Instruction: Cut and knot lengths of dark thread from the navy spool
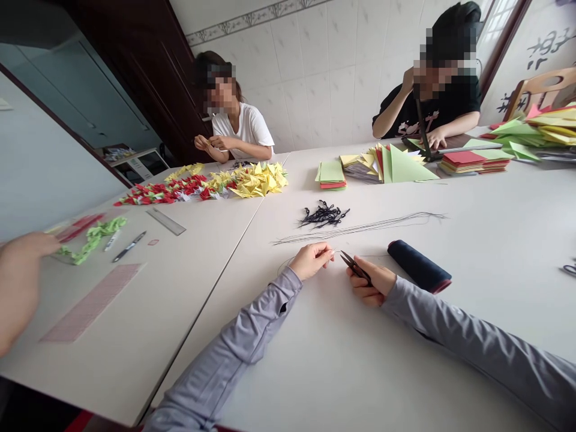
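My left hand (312,260) pinches a thin dark thread (336,251) near the middle of the table. Just to its right, my right hand (369,284) is closed around small dark thread snips (355,267), their blades pointing at the thread. A spool of navy thread (418,265) lies on its side beyond my right hand, and a strand runs from it toward my fingers. Farther off, several long cut threads (360,229) lie side by side. Behind them sits a small heap of black knotted cords (323,214).
A co-worker's hand (31,258) reaches in at left near green folded strips (96,237), a pen (129,246) and a ruler (166,221). Folded paper pieces (256,180) are piled across the table. Coloured paper stacks (332,175) and a co-worker's paper cutter (423,129) stand opposite.
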The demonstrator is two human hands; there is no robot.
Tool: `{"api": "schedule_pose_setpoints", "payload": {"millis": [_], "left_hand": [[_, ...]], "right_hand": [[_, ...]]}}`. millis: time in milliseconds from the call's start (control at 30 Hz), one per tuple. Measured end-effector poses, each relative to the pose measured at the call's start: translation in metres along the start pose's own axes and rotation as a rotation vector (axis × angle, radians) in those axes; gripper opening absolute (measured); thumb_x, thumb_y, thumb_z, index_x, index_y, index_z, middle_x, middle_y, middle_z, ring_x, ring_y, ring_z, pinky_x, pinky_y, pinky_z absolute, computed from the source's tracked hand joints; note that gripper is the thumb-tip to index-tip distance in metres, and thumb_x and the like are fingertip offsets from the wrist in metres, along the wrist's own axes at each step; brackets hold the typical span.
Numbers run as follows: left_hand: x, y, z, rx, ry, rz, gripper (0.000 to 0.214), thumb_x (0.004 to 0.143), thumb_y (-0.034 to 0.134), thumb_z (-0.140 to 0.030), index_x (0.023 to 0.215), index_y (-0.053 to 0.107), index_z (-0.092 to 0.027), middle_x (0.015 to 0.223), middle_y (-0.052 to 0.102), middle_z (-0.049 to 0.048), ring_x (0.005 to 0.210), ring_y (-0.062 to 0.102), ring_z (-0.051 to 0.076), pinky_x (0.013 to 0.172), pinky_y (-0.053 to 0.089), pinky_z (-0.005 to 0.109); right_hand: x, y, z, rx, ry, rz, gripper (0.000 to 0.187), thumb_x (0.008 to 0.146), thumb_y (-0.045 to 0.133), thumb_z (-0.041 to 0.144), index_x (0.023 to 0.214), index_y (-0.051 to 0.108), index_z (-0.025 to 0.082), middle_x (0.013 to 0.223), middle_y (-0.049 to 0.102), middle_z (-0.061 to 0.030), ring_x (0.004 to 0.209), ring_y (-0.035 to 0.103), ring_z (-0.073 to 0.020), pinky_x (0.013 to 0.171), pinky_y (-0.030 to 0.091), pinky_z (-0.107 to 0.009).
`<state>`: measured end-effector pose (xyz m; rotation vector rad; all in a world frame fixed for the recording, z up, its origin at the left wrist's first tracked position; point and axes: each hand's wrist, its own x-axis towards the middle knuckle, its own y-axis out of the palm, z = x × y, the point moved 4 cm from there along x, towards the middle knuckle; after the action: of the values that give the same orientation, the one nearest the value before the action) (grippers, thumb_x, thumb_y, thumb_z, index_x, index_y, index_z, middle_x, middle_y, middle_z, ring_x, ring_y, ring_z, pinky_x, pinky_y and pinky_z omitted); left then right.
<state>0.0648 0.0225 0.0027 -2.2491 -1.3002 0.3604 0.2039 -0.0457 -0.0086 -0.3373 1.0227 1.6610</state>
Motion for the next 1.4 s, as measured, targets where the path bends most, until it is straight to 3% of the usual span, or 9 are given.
{"api": "schedule_pose_setpoints", "payload": {"millis": [200, 400, 600, 1000, 1400], "left_hand": [[-0.001, 0.003, -0.006, -0.075, 0.063, 0.057, 0.033, 0.083, 0.045, -0.045, 0.074, 0.054, -0.015, 0.06, 0.048, -0.0026, 0.06, 0.046, 0.009, 0.066, 0.038, 0.023], [-0.003, 0.003, -0.003, 0.006, 0.026, 0.075, 0.033, 0.083, 0.045, -0.046, 0.075, 0.054, -0.015, 0.06, 0.05, -0.0019, 0.059, 0.045, 0.01, 0.062, 0.037, 0.023], [-0.003, 0.003, 0.0, -0.004, 0.022, 0.078, 0.032, 0.082, 0.046, -0.044, 0.074, 0.054, -0.015, 0.058, 0.05, -0.0024, 0.057, 0.045, 0.009, 0.061, 0.036, 0.022], [-0.004, 0.003, 0.004, -0.023, 0.022, 0.084, 0.032, 0.083, 0.046, -0.045, 0.074, 0.055, -0.015, 0.059, 0.05, -0.0021, 0.058, 0.047, 0.009, 0.062, 0.038, 0.022], [-0.004, 0.003, 0.003, -0.037, 0.024, 0.082, 0.029, 0.083, 0.047, -0.041, 0.074, 0.055, -0.015, 0.058, 0.049, -0.0027, 0.058, 0.046, 0.009, 0.062, 0.036, 0.022]], "right_hand": [[0.01, 0.002, 0.0, 0.071, -0.064, 0.013, 0.041, 0.093, 0.026, 0.051, 0.072, 0.039, 0.019, 0.047, 0.025, 0.0102, 0.031, 0.013, -0.0019, 0.027, 0.008, -0.011], [0.013, -0.011, 0.006, 0.12, -0.095, 0.037, 0.04, 0.089, 0.034, 0.056, 0.071, 0.037, 0.021, 0.046, 0.024, 0.0106, 0.032, 0.012, -0.0026, 0.027, 0.007, -0.012], [0.01, -0.02, 0.007, 0.14, -0.108, -0.016, 0.04, 0.092, 0.028, 0.054, 0.069, 0.035, 0.021, 0.044, 0.023, 0.0104, 0.032, 0.01, -0.003, 0.028, 0.004, -0.013], [0.018, -0.03, 0.008, 0.107, -0.171, 0.016, 0.042, 0.084, 0.043, 0.059, 0.069, 0.035, 0.021, 0.045, 0.021, 0.0106, 0.035, 0.012, -0.0033, 0.029, 0.008, -0.014], [0.011, -0.024, 0.009, 0.122, -0.129, -0.031, 0.039, 0.093, 0.027, 0.051, 0.068, 0.034, 0.021, 0.044, 0.022, 0.01, 0.031, 0.011, -0.0034, 0.028, 0.005, -0.014]]}}
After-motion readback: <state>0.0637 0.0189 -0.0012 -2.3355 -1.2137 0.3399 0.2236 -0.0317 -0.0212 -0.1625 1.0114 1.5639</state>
